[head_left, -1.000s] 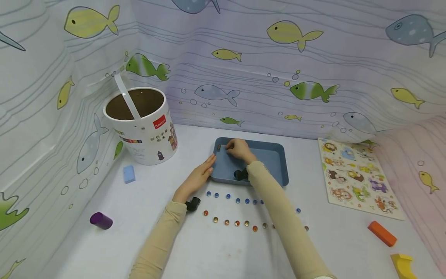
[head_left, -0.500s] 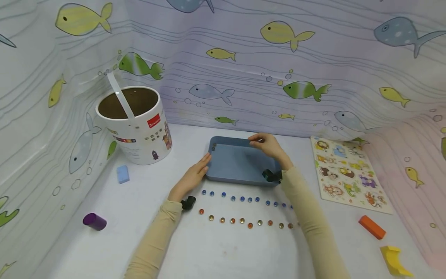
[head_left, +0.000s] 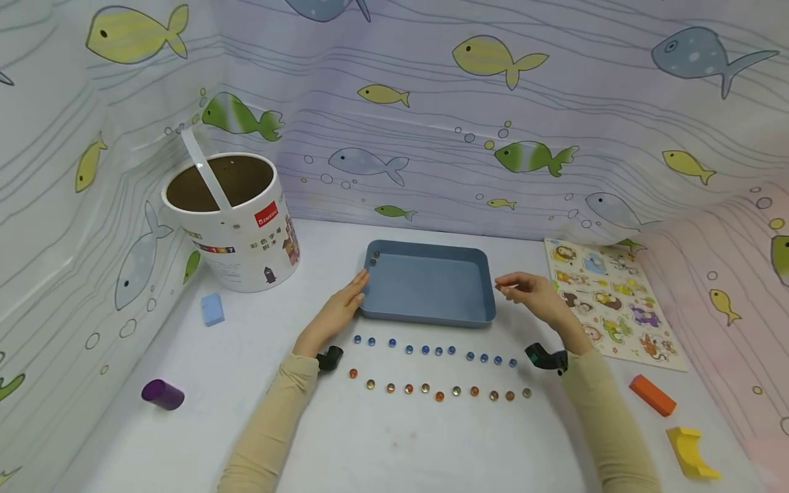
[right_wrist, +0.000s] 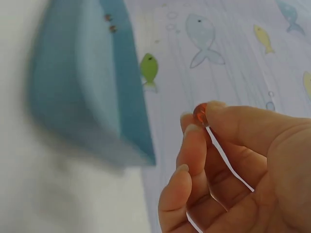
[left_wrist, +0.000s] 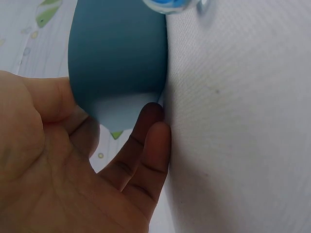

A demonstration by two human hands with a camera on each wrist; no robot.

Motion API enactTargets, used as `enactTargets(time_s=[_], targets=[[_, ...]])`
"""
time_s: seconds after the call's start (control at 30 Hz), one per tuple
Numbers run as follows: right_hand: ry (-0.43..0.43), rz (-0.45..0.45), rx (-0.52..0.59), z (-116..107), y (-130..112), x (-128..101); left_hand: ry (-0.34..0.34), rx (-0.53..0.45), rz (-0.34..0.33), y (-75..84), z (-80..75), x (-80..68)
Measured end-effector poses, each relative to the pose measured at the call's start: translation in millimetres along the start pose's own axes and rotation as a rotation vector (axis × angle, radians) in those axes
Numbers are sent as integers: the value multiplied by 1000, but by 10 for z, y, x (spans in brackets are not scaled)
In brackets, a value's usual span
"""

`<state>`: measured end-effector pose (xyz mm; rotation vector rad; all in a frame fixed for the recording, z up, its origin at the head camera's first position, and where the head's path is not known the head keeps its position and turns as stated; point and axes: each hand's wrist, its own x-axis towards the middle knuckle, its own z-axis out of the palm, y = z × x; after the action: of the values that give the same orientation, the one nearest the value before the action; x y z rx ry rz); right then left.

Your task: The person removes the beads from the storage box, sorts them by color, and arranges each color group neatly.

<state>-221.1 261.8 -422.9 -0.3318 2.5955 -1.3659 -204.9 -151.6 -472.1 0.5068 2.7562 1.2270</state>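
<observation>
1. Pinched tight between thumb and fingertips of the right hand [head_left: 535,293] is an orange bead [right_wrist: 200,114], held up just right of the blue tray [head_left: 428,312].
2. Left hand [head_left: 335,312] lies flat, fingers straight against the tray's left wall, probably steadying it.
3. Bead rows [head_left: 431,350] line the tabletop [head_left: 394,438] in front, likely sorted by colour.

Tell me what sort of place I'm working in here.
Probably a children's play or sorting corner: a white tabletop walled by fish-printed sheets, with a wooden animal peg puzzle, a white toy-block bucket and rows of small glass beads.
</observation>
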Motion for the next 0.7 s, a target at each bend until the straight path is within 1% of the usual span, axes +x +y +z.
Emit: enactTargets(time_s=[0.13, 0.3, 0.4, 0.57, 0.63, 0.7], targets=[[-19, 25, 14, 2, 178, -365, 4, 5, 4, 2, 5, 8], [-30, 44, 26, -11, 392, -819, -8, 2, 9, 14, -4, 5], [-47, 86, 30, -16, 497, -1057, -10, 17, 14, 2, -2, 4], [-126, 163, 14, 14, 593, -1315, -5, 18, 6, -10, -8, -5], [-160, 156, -13, 38, 616, -1375, -7, 11, 2, -7, -7, -7], [-174, 154, -34, 70, 636, -1423, -10, 10, 2, -5, 4, -5]])
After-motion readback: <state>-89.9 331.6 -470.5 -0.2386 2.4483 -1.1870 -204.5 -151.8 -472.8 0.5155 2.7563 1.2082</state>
